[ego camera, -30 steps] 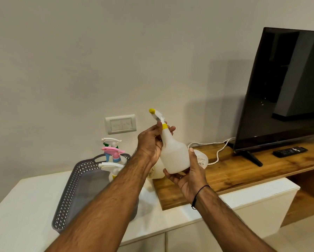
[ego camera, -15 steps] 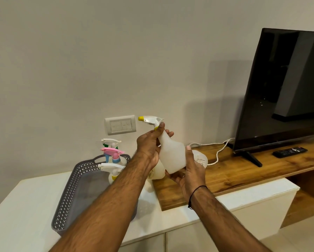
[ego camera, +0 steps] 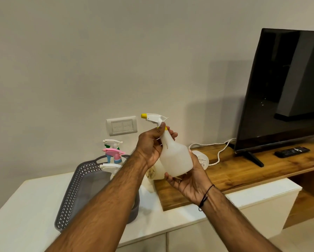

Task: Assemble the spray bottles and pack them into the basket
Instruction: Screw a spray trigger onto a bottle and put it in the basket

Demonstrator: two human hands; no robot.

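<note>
Bottle (ego camera: 176, 157) held, basket (ego camera: 74, 188) behind forearm (ego camera: 112, 197)

Grey perforated basket (ego camera: 74, 186), yellow-tipped sprayer (ego camera: 153, 118)

Soft even light, sharp, edges bowed

Plain grey wall (ego camera: 79, 60), white cabinet (ego camera: 25, 206) — wooden shelf (ego camera: 243, 171) bearing a dark television (ego camera: 283, 88).
</note>
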